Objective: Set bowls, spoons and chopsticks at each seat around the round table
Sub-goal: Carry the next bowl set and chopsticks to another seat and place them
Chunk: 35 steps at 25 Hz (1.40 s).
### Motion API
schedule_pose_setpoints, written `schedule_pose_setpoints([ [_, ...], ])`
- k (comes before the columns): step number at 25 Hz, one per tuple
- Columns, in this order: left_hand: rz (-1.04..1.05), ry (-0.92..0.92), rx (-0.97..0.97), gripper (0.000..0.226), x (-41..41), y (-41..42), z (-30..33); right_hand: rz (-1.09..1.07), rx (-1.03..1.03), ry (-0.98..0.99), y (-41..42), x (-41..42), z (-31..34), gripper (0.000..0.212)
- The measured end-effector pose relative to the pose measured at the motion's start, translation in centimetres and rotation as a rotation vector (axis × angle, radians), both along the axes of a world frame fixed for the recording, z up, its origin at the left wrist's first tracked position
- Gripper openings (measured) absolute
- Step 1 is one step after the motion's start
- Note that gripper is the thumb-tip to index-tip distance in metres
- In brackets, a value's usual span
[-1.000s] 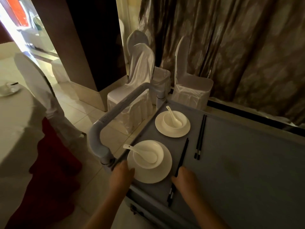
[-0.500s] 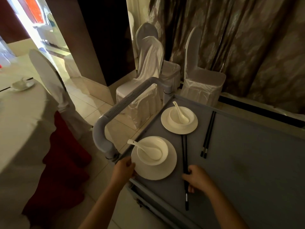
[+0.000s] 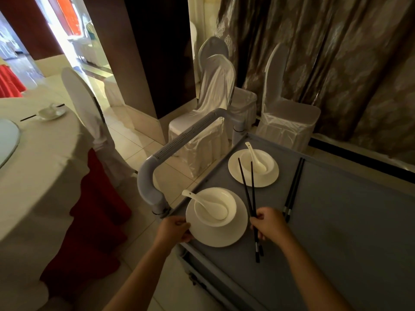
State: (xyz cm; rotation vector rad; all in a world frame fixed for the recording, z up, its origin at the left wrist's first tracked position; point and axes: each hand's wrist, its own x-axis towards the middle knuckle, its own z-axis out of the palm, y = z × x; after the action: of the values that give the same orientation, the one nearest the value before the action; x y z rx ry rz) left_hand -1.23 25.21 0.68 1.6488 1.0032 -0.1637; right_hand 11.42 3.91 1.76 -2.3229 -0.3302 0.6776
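Pickup step at cart (image 3: pixel 336 221): left hand (image 3: pixel 173 230) pinches near plate (image 3: pixel 224 236) rim, right hand (image 3: pixel 269 224) pinches chopsticks (image 3: pixel 249 194); next, likely carry both left to table (image 3: pixel 45 153).

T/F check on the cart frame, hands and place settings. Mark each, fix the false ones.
1. The right hand grips a pair of black chopsticks. True.
2. The left hand grips the cart handle. False: it holds the rim of the near plate.
3. Each bowl on the cart has a white spoon in it. True: near spoon, far spoon.
4. The second chopstick pair lies across the far plate. False: it lies on the cart top, right of that plate.
5. The round table has no setting. False: a bowl setting sits there.
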Motion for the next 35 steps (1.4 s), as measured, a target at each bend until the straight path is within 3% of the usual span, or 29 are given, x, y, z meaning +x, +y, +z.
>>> schedule_pose_setpoints([
  [4,-0.007,0.013,-0.012,0.020,0.1,0.0,0.5,0.064,-0.124,-0.015,1.2,1.0,-1.0,0.018],
  [10,-0.002,-0.031,0.013,0.020,-0.1,-0.6,1.0,0.082,-0.133,-0.033,1.4,1.3,-0.9,0.024],
  [18,0.075,-0.162,0.079,0.018,-1.3,-1.2,2.7,0.063,-0.006,-0.050,1.2,1.4,2.1,0.015],
  [23,0.176,-0.245,0.095,0.020,-3.4,-0.8,5.2,0.106,0.120,-0.091,2.2,0.5,5.3,0.022],
  [29,0.358,-0.367,0.154,0.015,-10.7,0.7,9.1,0.308,0.209,-0.154,7.3,-3.6,8.7,0.029],
  [35,0.619,-0.398,0.197,0.017,-24.6,2.0,11.3,0.564,0.289,-0.098,14.2,-14.1,10.8,0.015],
])
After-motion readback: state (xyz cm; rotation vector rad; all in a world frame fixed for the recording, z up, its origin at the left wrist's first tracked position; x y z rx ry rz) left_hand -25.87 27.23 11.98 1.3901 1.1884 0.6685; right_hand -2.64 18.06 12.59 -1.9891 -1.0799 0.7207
